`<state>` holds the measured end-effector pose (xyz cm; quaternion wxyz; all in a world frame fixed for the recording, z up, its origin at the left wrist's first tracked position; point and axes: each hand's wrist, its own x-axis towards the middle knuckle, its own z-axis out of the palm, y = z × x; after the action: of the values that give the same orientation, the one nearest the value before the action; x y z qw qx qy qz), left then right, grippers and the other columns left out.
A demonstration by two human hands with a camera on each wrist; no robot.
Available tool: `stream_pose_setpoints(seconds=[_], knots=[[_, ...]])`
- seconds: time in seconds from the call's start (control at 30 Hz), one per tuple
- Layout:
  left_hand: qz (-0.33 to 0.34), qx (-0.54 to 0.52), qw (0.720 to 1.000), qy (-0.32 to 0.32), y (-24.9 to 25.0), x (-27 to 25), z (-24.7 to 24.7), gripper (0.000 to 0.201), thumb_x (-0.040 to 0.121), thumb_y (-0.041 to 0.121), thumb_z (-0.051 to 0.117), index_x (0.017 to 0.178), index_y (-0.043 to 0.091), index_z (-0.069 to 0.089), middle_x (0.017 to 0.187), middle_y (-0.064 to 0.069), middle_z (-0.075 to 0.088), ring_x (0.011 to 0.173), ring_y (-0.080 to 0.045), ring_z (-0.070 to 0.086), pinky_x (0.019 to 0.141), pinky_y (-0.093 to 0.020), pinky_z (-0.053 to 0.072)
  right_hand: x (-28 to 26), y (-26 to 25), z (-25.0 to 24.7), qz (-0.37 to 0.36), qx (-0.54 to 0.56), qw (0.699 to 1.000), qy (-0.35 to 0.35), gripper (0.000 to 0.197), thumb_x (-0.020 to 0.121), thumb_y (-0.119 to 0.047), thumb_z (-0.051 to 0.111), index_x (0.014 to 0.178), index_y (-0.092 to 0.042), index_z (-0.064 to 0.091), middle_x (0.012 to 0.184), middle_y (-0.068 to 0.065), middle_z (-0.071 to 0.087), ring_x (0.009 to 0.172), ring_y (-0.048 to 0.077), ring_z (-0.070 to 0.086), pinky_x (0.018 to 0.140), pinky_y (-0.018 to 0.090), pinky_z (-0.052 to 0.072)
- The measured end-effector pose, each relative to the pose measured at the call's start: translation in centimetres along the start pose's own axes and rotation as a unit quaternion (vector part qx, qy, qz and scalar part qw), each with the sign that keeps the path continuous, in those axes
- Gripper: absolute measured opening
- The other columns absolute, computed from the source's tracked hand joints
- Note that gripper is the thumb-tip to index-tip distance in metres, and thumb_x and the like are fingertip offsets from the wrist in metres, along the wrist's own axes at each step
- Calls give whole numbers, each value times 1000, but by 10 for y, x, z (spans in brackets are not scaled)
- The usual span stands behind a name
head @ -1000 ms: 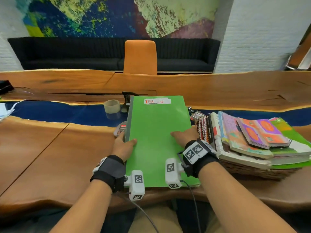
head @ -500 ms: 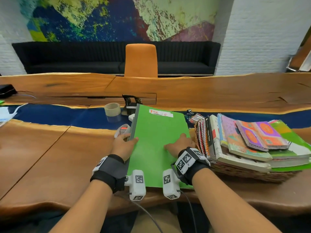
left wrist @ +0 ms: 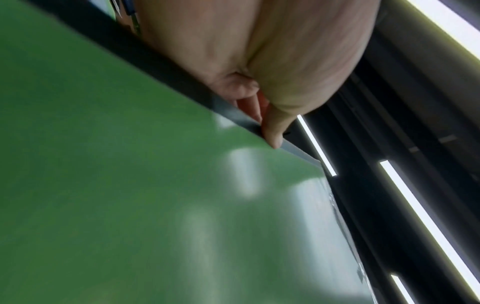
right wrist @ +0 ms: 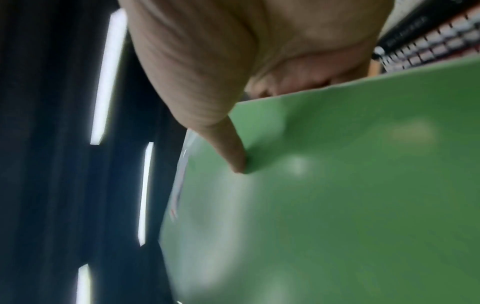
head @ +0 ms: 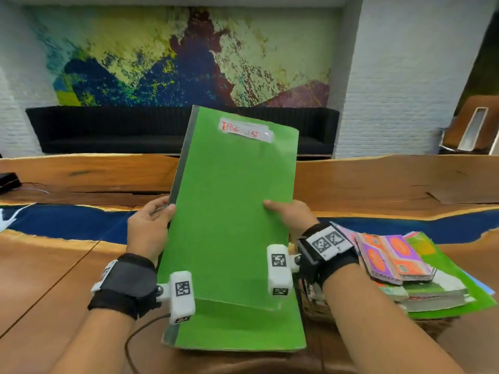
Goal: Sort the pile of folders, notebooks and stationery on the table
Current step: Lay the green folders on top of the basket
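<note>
Both hands hold a green folder (head: pixel 232 211) tilted up above the wooden bench (head: pixel 378 184), left hand (head: pixel 148 228) pinching its dark spine, right hand (head: pixel 290 218) its open edge, while a stack of notebooks (head: pixel 399 268) at right looks largely unsorted.

both forearms raised, left hand (head: pixel 149 228) and right hand (head: pixel 290 217) gripping, thumbs forward.

Folder (head: pixel 229 217) held tilted up above the table (head: pixel 54 279), near centre, left hand (head: pixel 147 228) on its left edge, right hand (head: pixel 290 215) on its right edge. Second folder (head: pixel 243 330) flat beneath it. Stack of notebooks (head: pixel 399 268) just right of the folders. Sofa (head: pixel 108 128) behind the table.
</note>
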<state>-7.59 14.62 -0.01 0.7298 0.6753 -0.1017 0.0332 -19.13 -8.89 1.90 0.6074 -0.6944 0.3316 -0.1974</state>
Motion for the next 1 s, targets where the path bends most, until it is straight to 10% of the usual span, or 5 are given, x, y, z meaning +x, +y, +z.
stream_pose_setpoints(seconds=[0.17,0.37,0.6,0.8,1.0], knots=[[-26,15,1000,-4,-2,-15,37,21,90,14,70,110,17,68,107,-7,71,90,-18,65,84,-30,52,-6,-17,-39,-46,99,992,66,4,94,-17,64,97,-17,63,107,4,69,103,23,65,97,41,51],[-150,-12,988,-13,-20,-84,76,80,84,30,76,148,18,30,130,-6,53,116,-24,55,99,-45,47,-24,-7,-81,-68,165,962,206,53,97,-19,58,143,2,41,146,12,46,131,26,46,105,27,34],[-166,-135,954,-210,-21,-144,102,30,98,1,51,122,20,53,115,-7,67,93,-25,67,57,-33,56,-63,31,-115,-38,228,940,251,73,88,-17,66,150,-6,30,126,8,45,114,22,46,98,35,41],[-161,-108,959,-208,-18,-129,125,46,102,1,42,142,23,47,119,-2,66,102,-25,67,87,-43,56,-89,42,-190,-84,167,904,385,89,87,-8,67,154,-4,8,154,13,31,138,24,38,106,24,31],[-115,-27,984,-135,-26,-113,165,41,90,12,67,131,13,61,130,-3,62,116,-23,61,106,-42,46,-108,76,-251,-96,67,876,468,78,73,-15,81,136,-12,37,115,8,55,98,23,59,90,36,50]])
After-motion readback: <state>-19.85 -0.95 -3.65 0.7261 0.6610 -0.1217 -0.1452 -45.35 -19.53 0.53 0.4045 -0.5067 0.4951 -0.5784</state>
